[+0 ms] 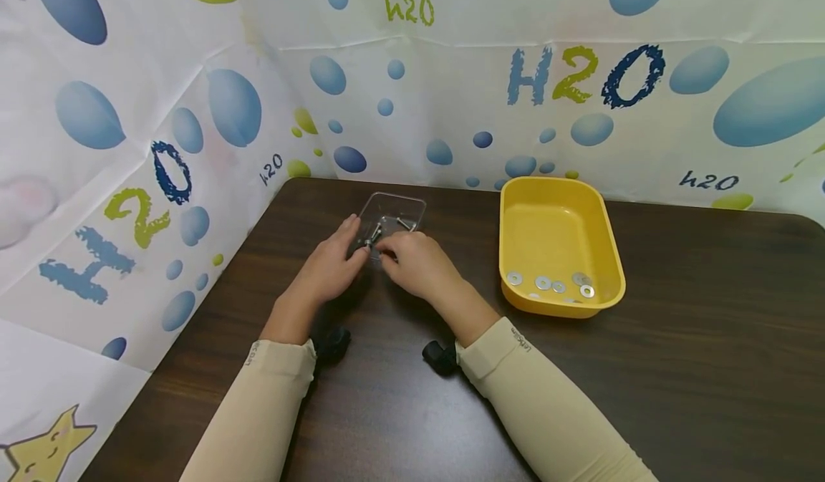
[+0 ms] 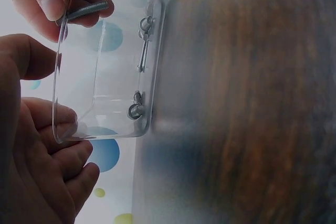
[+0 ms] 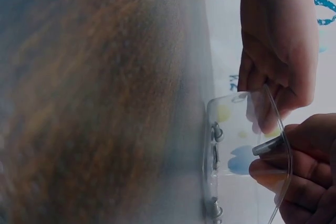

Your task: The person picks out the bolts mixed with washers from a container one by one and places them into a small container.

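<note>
A small clear plastic box (image 1: 401, 197) stands on the table in front of both hands. My left hand (image 1: 327, 267) holds it at its left side, fingers along the outer wall and thumb near the front rim. Between thumb and fingers, my right hand (image 1: 420, 266) pinches a metal bolt (image 2: 89, 9) at the box's near rim. The right wrist view shows the bolt's shank (image 3: 268, 146) sticking out from those fingers, its other end hidden by them. Several more bolts (image 2: 136, 109) lie on the box's floor.
To the right stands a yellow tray (image 1: 551, 217) with several flat washers (image 1: 543, 282) near its front end. The dark wooden table (image 1: 696, 339) meets a white printed sheet (image 1: 451, 74) at its back and left edges.
</note>
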Demonstrator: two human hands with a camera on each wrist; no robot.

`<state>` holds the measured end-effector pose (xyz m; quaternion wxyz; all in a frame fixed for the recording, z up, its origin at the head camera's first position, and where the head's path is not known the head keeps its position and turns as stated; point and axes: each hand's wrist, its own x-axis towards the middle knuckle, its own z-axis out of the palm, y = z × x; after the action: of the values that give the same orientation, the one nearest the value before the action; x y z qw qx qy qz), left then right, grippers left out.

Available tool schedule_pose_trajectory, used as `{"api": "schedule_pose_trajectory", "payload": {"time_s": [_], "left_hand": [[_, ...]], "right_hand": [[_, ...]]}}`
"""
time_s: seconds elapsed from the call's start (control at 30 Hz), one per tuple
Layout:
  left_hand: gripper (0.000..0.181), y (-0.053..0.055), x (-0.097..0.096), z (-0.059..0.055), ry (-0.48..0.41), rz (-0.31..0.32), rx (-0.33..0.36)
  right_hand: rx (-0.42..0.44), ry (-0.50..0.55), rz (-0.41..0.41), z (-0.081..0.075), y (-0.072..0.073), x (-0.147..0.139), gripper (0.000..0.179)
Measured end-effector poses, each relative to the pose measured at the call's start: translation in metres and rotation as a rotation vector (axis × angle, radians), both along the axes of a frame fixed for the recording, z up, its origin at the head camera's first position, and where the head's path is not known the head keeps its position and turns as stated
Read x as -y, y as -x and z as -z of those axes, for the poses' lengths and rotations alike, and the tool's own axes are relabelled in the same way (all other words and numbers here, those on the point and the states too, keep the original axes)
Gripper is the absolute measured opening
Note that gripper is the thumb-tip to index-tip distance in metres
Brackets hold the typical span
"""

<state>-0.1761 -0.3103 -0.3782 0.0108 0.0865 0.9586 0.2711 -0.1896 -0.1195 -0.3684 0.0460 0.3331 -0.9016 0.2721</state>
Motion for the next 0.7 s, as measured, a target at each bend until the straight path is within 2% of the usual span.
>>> {"api": "schedule_pose_trajectory", "payload": {"time_s": [0.4, 0.7], "left_hand": [[0.065, 0.0014, 0.0009, -0.0025, 0.011, 0.015, -0.005], [0.065, 0.0006, 0.0021, 0.0013, 0.011, 0.009, -0.009]], "right_hand": [[0.003, -0.008, 0.009, -0.0011, 0.0005, -0.0002, 0.023], [0.009, -0.011, 0.009, 0.0004, -0.0005, 0.0005, 0.024]]}}
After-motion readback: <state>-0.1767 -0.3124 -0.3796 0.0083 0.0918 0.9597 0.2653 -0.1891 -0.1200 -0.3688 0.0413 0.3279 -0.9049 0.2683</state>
